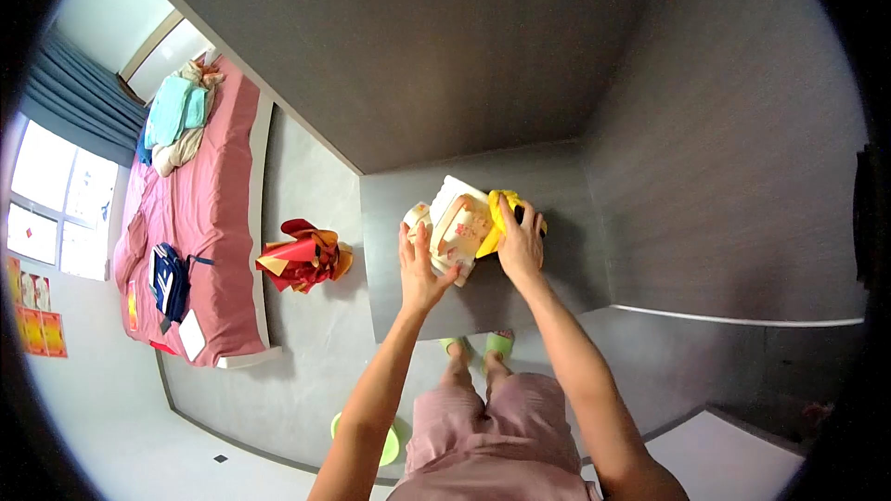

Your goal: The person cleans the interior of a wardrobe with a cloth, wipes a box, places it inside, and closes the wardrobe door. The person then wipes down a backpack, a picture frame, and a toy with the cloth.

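In front of me, on the grey shelf (pixel 399 301), lies a cream item with a pink floral print and a tan strap (pixel 464 227); its exact kind is unclear. A white ridged-edge piece (pixel 452 189) shows behind it. My left hand (pixel 425 269) is at its left side, fingers stretched up and thumb spread along its lower edge. A small rounded cream object (pixel 418 215) sits by those fingertips. My right hand (pixel 522 243) curls over a bright yellow soft item (pixel 494 223), pressed against the floral item's right side. Something dark shows beside the yellow item, partly covered by the fingers.
Dark panels (pixel 733 139) of the cabinet rise behind and to the right. A red and gold wrapped bundle (pixel 304 257) lies on the floor at left. Beyond it, a pink-covered bed (pixel 218 250) holds folded clothes (pixel 176 116) and a dark blue bag (pixel 169 283). A green basin (pixel 390 446) is below.
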`<action>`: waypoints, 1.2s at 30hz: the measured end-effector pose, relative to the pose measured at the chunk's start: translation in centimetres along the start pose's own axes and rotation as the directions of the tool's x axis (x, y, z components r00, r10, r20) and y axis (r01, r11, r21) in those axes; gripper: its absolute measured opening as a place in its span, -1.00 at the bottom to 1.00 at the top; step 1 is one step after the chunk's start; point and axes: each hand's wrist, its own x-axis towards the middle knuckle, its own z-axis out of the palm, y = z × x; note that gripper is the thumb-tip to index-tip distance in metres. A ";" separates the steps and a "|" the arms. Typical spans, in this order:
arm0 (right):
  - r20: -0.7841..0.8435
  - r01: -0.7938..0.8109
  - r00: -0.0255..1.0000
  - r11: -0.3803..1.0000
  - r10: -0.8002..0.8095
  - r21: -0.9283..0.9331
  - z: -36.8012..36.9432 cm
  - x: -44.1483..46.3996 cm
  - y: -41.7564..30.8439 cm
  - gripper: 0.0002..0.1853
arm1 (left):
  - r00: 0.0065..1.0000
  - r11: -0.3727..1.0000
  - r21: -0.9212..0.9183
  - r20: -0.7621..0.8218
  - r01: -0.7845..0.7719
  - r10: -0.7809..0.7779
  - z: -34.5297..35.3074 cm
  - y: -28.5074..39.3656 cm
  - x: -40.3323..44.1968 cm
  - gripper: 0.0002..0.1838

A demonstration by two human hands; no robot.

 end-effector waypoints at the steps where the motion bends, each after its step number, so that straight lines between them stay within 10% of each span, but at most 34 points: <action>1: 0.093 -0.073 0.993 0.997 0.074 -0.016 -0.7 0.3 0.2 -0.26 | 1.000 1.000 -0.001 -0.017 -0.011 0.011 0.0 0.1 -0.1 0.11; 6: 0.135 -0.098 0.987 0.993 0.088 0.071 -4.8 2.3 -3.3 -0.26 | 1.000 0.996 0.083 0.008 0.015 -0.015 -0.1 0.4 -0.3 0.11; 8: -0.019 0.190 0.982 0.979 -0.189 0.074 -2.2 2.1 -3.6 -0.19 | 1.000 0.994 0.113 0.003 0.012 -0.012 0.4 0.3 -0.3 0.11; 12: -0.090 0.043 0.995 0.995 -0.034 0.094 0.5 1.4 -2.2 -0.27 | 0.999 0.990 0.129 0.007 0.052 -0.053 0.0 0.4 -0.6 0.10; 17: 0.240 -0.192 0.952 0.981 0.192 -0.025 -4.5 0.9 -0.1 -0.34 | 0.990 0.927 0.349 -0.042 0.142 -0.135 -0.6 3.1 -1.5 0.10; 20: 0.108 -0.010 0.994 0.994 -0.001 0.106 -5.8 -1.5 1.6 -0.36 | 0.823 0.821 0.114 0.038 0.560 -0.567 0.7 6.3 -2.7 0.07; 22: 0.153 -0.061 0.987 0.991 0.043 0.119 -5.7 -3.1 0.9 -0.36 | 0.876 0.882 0.080 -0.182 0.465 -0.446 3.1 6.5 -4.0 0.01; 26: 0.240 0.005 0.970 0.988 -0.043 0.156 -2.8 -4.2 -0.1 -0.35 | 0.966 0.963 0.077 -0.007 0.259 -0.259 3.6 6.1 -6.6 -0.06; 31: 0.166 0.181 0.961 0.959 -0.219 0.216 -2.7 -1.4 0.8 -0.34 | 0.932 0.935 -0.039 0.099 0.353 -0.348 -1.7 6.0 -7.2 -0.74; 36: -0.011 0.178 0.984 0.977 -0.178 0.114 -6.7 -4.3 -2.5 -0.30 | 1.000 0.957 0.289 0.026 0.000 -0.008 -5.1 4.6 -2.3 -0.49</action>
